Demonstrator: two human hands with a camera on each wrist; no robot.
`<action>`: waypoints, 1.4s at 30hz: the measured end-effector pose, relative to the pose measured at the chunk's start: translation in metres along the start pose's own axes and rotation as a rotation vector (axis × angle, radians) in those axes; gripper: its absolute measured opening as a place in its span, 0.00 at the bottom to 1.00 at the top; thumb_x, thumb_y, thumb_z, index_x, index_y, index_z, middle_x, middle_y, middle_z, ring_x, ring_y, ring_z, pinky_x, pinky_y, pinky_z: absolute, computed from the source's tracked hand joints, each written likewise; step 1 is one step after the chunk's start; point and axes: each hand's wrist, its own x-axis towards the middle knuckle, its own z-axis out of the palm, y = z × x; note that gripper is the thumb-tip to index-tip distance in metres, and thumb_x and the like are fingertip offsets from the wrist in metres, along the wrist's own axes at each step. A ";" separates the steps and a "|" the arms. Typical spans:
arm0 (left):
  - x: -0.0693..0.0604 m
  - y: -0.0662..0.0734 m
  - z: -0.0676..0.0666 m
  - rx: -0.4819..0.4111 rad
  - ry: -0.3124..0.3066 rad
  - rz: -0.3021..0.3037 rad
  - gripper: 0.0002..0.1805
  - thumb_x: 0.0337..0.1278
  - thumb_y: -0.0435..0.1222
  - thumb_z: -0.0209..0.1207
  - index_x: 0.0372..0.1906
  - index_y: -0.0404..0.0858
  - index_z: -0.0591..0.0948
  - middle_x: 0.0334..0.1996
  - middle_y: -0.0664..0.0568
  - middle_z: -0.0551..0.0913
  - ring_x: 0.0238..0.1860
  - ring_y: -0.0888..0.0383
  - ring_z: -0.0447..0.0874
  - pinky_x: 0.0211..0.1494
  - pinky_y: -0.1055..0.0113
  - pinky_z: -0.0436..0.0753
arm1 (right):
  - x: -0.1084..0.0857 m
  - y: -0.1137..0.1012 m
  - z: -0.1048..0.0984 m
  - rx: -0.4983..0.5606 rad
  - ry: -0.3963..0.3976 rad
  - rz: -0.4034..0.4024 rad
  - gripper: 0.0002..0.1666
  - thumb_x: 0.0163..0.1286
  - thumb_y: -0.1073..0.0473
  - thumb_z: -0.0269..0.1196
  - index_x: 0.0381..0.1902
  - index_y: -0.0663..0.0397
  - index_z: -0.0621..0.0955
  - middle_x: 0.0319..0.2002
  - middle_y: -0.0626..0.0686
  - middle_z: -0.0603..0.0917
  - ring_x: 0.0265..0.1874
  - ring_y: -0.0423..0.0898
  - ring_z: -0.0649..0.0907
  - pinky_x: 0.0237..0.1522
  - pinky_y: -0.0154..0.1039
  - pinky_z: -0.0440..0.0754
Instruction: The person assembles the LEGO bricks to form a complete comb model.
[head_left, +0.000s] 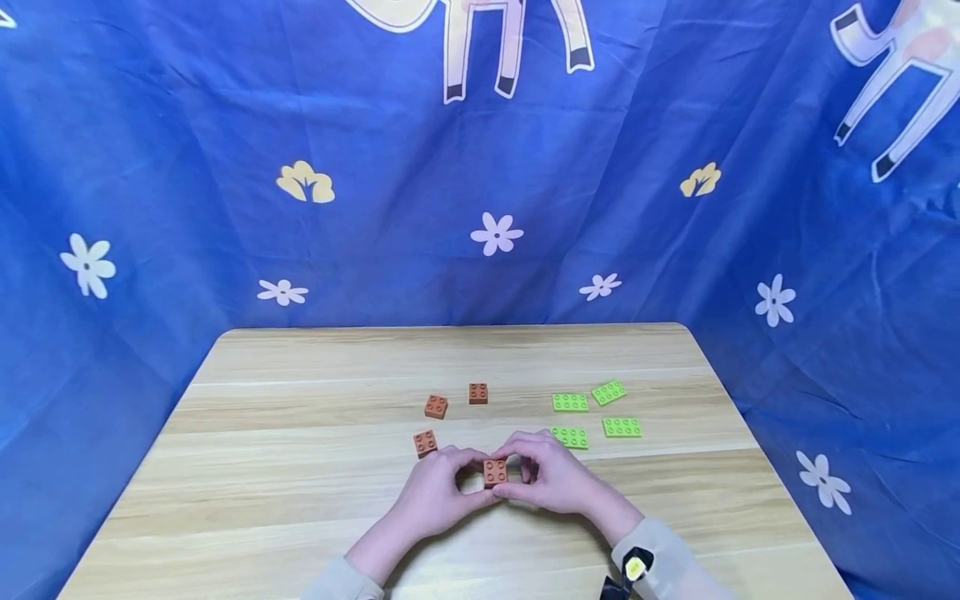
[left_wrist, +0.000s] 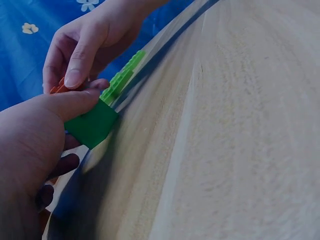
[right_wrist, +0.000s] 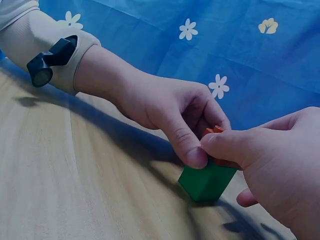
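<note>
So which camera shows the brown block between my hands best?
The head view: it shows the brown block's four-studded top between your left hand and right hand. Both wrist views show only small bits of it, mostly hidden by your hands.

The person wore pale, grey-cream long sleeves, lightly creased. On the left sleeve (right_wrist: 42,32) sat a black device (right_wrist: 59,52), angular in the body with a rounded, lens-like end. To the right of the left sleeve, the right sleeve (head_left: 675,562), similarly pale, carried another black unit (head_left: 641,553) with a bright yellow marking (head_left: 635,568). Beyond the left sleeve's cuff, the left grip (right_wrist: 175,107) was bare, its thumbnail short.
</note>
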 end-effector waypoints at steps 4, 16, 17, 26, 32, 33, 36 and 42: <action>0.001 0.003 -0.004 -0.027 0.019 0.025 0.31 0.53 0.68 0.71 0.55 0.54 0.89 0.47 0.70 0.87 0.45 0.66 0.84 0.51 0.62 0.83 | 0.001 -0.001 -0.002 -0.005 -0.001 -0.021 0.25 0.65 0.43 0.78 0.58 0.39 0.86 0.43 0.32 0.84 0.30 0.37 0.82 0.45 0.37 0.74; 0.000 0.005 -0.005 -0.075 0.020 0.029 0.29 0.55 0.67 0.69 0.54 0.55 0.89 0.46 0.69 0.87 0.46 0.64 0.86 0.52 0.60 0.84 | 0.001 0.000 -0.004 0.011 0.002 -0.053 0.23 0.65 0.46 0.78 0.56 0.40 0.86 0.43 0.33 0.85 0.30 0.37 0.81 0.44 0.37 0.75; 0.000 0.005 -0.005 -0.076 0.020 0.029 0.29 0.55 0.67 0.69 0.54 0.55 0.89 0.46 0.69 0.87 0.46 0.64 0.86 0.53 0.59 0.84 | 0.000 0.000 -0.004 0.013 0.001 -0.053 0.23 0.66 0.46 0.78 0.57 0.40 0.86 0.43 0.33 0.85 0.30 0.37 0.81 0.44 0.37 0.75; 0.000 0.006 -0.005 -0.098 0.013 0.018 0.28 0.55 0.66 0.70 0.53 0.55 0.89 0.47 0.70 0.87 0.49 0.65 0.85 0.56 0.57 0.84 | -0.003 0.000 -0.007 0.060 -0.006 -0.036 0.22 0.67 0.48 0.77 0.57 0.41 0.86 0.45 0.36 0.85 0.30 0.42 0.83 0.41 0.36 0.80; 0.000 0.006 -0.004 -0.095 0.002 0.006 0.25 0.55 0.60 0.74 0.53 0.54 0.88 0.46 0.69 0.87 0.49 0.64 0.85 0.55 0.57 0.83 | -0.006 0.000 -0.015 0.096 -0.004 -0.046 0.21 0.66 0.54 0.78 0.54 0.50 0.86 0.45 0.46 0.88 0.30 0.46 0.84 0.34 0.36 0.84; 0.000 0.006 -0.004 -0.095 0.001 0.005 0.24 0.55 0.59 0.75 0.53 0.54 0.88 0.46 0.69 0.87 0.49 0.64 0.85 0.55 0.57 0.83 | -0.006 0.001 -0.016 0.093 -0.003 -0.046 0.21 0.66 0.55 0.78 0.54 0.52 0.86 0.45 0.48 0.88 0.30 0.46 0.84 0.34 0.36 0.84; 0.000 0.006 -0.004 -0.097 0.000 0.002 0.24 0.54 0.58 0.76 0.53 0.54 0.88 0.46 0.68 0.87 0.49 0.64 0.84 0.55 0.57 0.83 | -0.007 0.003 -0.019 0.085 0.003 -0.046 0.21 0.66 0.57 0.78 0.53 0.56 0.86 0.45 0.51 0.88 0.30 0.45 0.84 0.34 0.35 0.83; 0.000 0.006 -0.003 -0.096 0.004 0.004 0.25 0.54 0.59 0.76 0.54 0.53 0.88 0.46 0.68 0.87 0.49 0.65 0.84 0.56 0.57 0.84 | -0.011 0.008 -0.026 0.077 0.020 -0.030 0.22 0.67 0.55 0.77 0.54 0.58 0.85 0.45 0.53 0.88 0.31 0.39 0.82 0.36 0.35 0.83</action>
